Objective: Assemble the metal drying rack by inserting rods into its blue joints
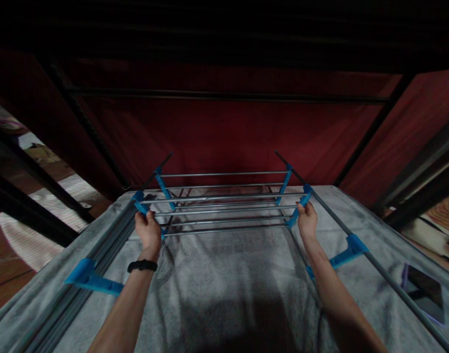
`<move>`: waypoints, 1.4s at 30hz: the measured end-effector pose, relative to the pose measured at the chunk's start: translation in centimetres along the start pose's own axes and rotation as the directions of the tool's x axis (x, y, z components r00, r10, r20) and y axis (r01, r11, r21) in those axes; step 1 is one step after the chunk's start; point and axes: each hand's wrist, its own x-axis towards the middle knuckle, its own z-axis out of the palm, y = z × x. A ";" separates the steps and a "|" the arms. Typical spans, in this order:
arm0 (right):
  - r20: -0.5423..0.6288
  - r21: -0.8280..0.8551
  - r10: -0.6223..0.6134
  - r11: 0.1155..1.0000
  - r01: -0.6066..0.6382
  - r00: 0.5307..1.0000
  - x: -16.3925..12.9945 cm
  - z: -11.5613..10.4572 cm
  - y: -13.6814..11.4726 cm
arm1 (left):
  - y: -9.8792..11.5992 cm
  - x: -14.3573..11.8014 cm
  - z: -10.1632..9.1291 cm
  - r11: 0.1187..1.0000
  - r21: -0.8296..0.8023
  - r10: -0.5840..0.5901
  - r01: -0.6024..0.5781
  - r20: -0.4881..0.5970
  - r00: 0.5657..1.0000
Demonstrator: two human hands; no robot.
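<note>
Together, two hands point(148, 229) point(307, 218), one drying rack point(224, 198)

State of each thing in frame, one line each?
Drying rack: lying on the grey blanket, end section raised, bars bare.
Left hand: gripping the rack's left blue joint.
Right hand: gripping the rack's right blue joint.
Grey blanket: spread flat.
Tablet: lying flat on the blanket, screen dark.
</note>
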 end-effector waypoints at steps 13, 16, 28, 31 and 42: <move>0.008 0.008 0.009 1.000 -0.009 1.000 1.0 1.5 1.2 | -0.5 0.7 1.3 0.999 0.030 -0.028 0.028 0.010 1.000; 0.007 0.013 0.006 1.000 -0.006 1.000 1.5 1.9 1.4 | -0.4 1.0 1.6 1.000 0.026 -0.011 0.011 0.010 1.000; 0.029 -0.024 0.020 1.000 -0.019 0.999 1.7 2.2 2.3 | -0.9 0.9 2.3 1.000 0.028 -0.005 0.003 0.047 0.999; 0.033 -0.036 0.017 0.999 -0.015 0.999 1.8 2.1 2.4 | -0.7 0.9 2.1 0.999 0.053 -0.008 0.005 0.051 0.999; 0.073 -0.035 0.014 0.999 -0.012 0.997 1.6 1.5 2.4 | -0.4 0.4 1.7 0.998 0.063 -0.018 0.015 0.046 0.999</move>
